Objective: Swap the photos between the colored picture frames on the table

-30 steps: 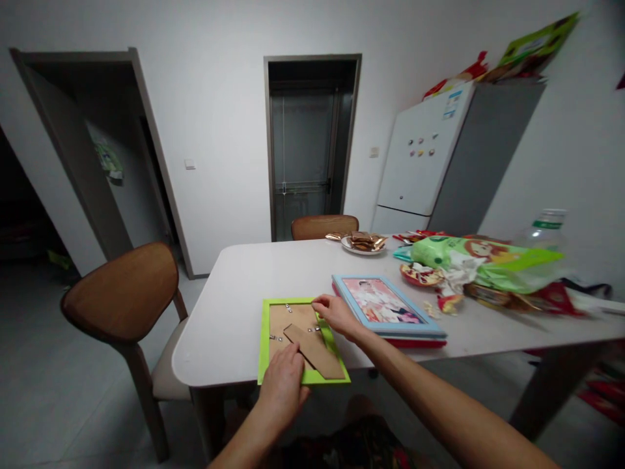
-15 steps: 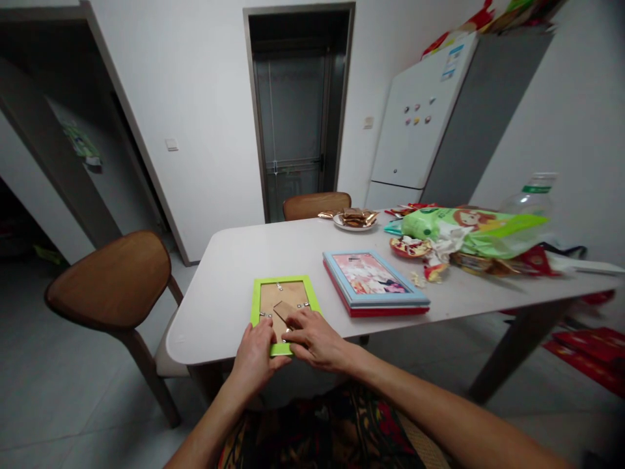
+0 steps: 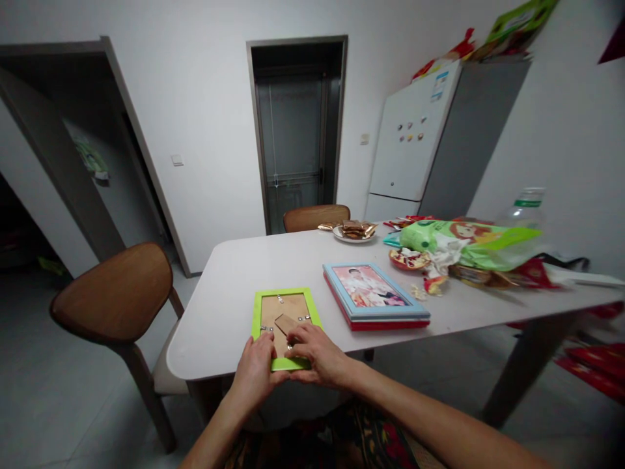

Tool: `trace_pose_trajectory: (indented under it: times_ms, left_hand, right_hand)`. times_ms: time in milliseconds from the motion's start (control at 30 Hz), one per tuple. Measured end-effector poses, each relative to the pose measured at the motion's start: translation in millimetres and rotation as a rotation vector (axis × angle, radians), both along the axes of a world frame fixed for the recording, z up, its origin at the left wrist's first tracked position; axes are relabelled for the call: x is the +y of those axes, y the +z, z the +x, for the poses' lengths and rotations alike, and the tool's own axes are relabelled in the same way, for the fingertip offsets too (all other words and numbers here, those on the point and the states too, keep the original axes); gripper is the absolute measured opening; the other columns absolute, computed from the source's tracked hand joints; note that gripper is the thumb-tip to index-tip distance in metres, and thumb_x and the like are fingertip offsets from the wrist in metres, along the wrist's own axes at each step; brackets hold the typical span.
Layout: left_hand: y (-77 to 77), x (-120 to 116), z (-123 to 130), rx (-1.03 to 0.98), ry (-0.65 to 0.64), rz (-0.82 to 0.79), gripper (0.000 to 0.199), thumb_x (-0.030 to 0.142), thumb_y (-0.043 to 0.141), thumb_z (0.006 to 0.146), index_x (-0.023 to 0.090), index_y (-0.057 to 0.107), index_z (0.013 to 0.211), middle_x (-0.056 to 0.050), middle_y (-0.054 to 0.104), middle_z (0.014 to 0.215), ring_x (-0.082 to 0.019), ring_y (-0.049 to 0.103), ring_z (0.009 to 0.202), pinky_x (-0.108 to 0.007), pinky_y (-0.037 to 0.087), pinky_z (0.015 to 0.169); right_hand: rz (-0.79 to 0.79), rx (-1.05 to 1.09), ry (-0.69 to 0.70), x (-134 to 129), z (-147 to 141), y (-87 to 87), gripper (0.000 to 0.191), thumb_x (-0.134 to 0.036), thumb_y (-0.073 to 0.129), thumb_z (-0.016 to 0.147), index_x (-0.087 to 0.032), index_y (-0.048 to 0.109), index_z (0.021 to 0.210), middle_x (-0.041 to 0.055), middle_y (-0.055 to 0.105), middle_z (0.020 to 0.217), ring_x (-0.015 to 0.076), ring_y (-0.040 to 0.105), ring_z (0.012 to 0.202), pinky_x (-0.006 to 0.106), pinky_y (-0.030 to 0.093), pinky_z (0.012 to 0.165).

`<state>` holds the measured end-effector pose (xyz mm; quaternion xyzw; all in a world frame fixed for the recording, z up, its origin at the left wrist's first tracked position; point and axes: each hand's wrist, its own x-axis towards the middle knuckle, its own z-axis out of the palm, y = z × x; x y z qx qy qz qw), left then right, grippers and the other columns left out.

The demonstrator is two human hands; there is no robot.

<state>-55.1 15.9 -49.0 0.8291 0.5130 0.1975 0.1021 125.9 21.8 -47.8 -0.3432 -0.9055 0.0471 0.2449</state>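
Note:
A bright green picture frame (image 3: 283, 292) lies face down at the table's front edge. Its brown backing board (image 3: 297, 305) carries a slanting stand leg (image 3: 288, 322) and several small metal clips. My left hand (image 3: 256, 365) grips the lower left corner, fingers on top and thumb along the near edge. At the lower right, my right hand (image 3: 319, 355) is closed on the frame, its bent fingertips by the clip near the foot of the stand leg. Those fingers partly hide that clip. To the right lies a stack of picture frames (image 3: 375, 319), light blue above red.
On the white table (image 3: 219, 273) stand a plate of wrapped snacks (image 3: 354, 238), an opened pomegranate (image 3: 410, 259) and a green plastic bag (image 3: 478, 244). A clear bottle (image 3: 530, 203) is behind. A brown chair (image 3: 112, 293) is at the left.
The camera view has tilted up, so everything sits lower in the picture. My right thumb has moved down to the frame's near edge, beside my left thumb. The green frame stays in place.

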Motion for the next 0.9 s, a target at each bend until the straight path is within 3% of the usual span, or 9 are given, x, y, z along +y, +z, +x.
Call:
trace_pose_trajectory:
  times_ms: [200,300,400,500,600,700,767,833,900]
  left_hand:
    - [-0.7,-3.6,8.0,0.083,0.009,-0.013,0.032,0.02,0.065,0.058,0.018,0.05,0.086,-0.009,0.05,0.116,-0.024,0.041,0.112,-0.043,0.025,0.094]
    - [-2.5,-5.2,14.5,0.116,-0.017,-0.059,0.044,0.011,0.06,0.057,0.017,0.049,0.099,-0.011,0.042,0.126,-0.024,0.032,0.12,-0.043,0.02,0.099]
    - [4.8,-4.9,14.7,0.037,-0.02,-0.061,0.05,0.008,0.056,0.058,0.015,0.046,0.106,-0.012,0.045,0.123,-0.023,0.036,0.118,-0.042,0.021,0.1]
    - [25.2,-2.9,11.2,-0.172,-0.034,0.007,0.04,0.01,0.054,0.062,0.018,0.048,0.101,-0.01,0.049,0.119,-0.022,0.043,0.111,-0.038,0.031,0.095]
    - [48.0,-2.0,15.5,-0.447,-0.033,0.007,0.02,0.015,0.051,0.067,0.02,0.049,0.086,-0.007,0.049,0.119,-0.021,0.045,0.109,-0.037,0.036,0.09]
    - [59.4,-5.0,32.8,-0.773,-0.048,-0.051,0.009,0.023,0.051,0.07,0.02,0.046,0.077,-0.008,0.054,0.112,-0.022,0.045,0.11,-0.037,0.037,0.09]
    - [61.3,-8.2,48.9,-0.965,-0.066,-0.109,0.013,0.029,0.051,0.07,0.02,0.044,0.076,-0.008,0.058,0.101,-0.022,0.048,0.106,-0.036,0.041,0.085]
    - [64.3,-10.1,65.1,-1.083,-0.071,-0.166,0.017,0.032,0.052,0.069,0.019,0.044,0.078,-0.007,0.06,0.089,-0.022,0.055,0.095,-0.034,0.045,0.079]
    - [72.8,-8.3,78.9,-1.162,-0.084,-0.169,0.023,0.031,0.056,0.066,0.018,0.044,0.082,-0.004,0.06,0.083,-0.019,0.058,0.086,-0.032,0.046,0.076]
  right_hand:
    - [-0.024,0.147,-0.009,-3.6,6.6,-1.2,0.034,-0.034,0.061,0.065,-0.024,0.059,0.097,0.0061,0.051,0.104,0.0205,0.044,0.097,0.036,0.035,0.083]
    - [-0.049,0.362,-0.161,-5.9,16.3,-1.6,0.034,-0.024,0.052,0.071,-0.021,0.056,0.104,0.0086,0.05,0.109,0.0192,0.044,0.102,0.036,0.035,0.088]
    - [-0.103,0.607,-0.314,-6.9,25.8,2.0,0.03,-0.024,0.046,0.074,-0.02,0.057,0.101,0.0088,0.052,0.107,0.0192,0.046,0.102,0.036,0.035,0.089]
    - [-0.235,0.897,-0.413,-4.5,26.5,9.1,0.031,-0.033,0.044,0.075,-0.019,0.056,0.1,0.009,0.053,0.106,0.0201,0.048,0.099,0.035,0.039,0.083]
    - [-0.507,1.199,-0.428,-0.3,10.6,12.9,0.04,-0.043,0.038,0.076,-0.017,0.052,0.103,0.0093,0.057,0.096,0.0184,0.054,0.084,0.031,0.044,0.069]
    - [-0.889,1.379,-0.381,0.9,-18.5,10.6,0.043,-0.048,0.04,0.074,-0.016,0.051,0.1,0.0072,0.058,0.082,0.0142,0.055,0.064,0.026,0.042,0.054]
    - [-1.103,1.468,-0.258,-0.3,-35.8,9.6,0.042,-0.049,0.041,0.073,-0.017,0.052,0.097,0.0057,0.058,0.076,0.0129,0.054,0.055,0.025,0.041,0.049]
    - [-1.099,1.599,-0.12,-1.1,-42.5,13.2,0.038,-0.046,0.044,0.071,-0.017,0.052,0.095,0.0058,0.06,0.076,0.014,0.056,0.058,0.026,0.042,0.05]
    - [-0.926,1.703,-0.081,0.5,-33.6,23.2,0.035,-0.041,0.048,0.069,-0.017,0.052,0.095,0.0059,0.061,0.079,0.0161,0.058,0.066,0.026,0.044,0.054]
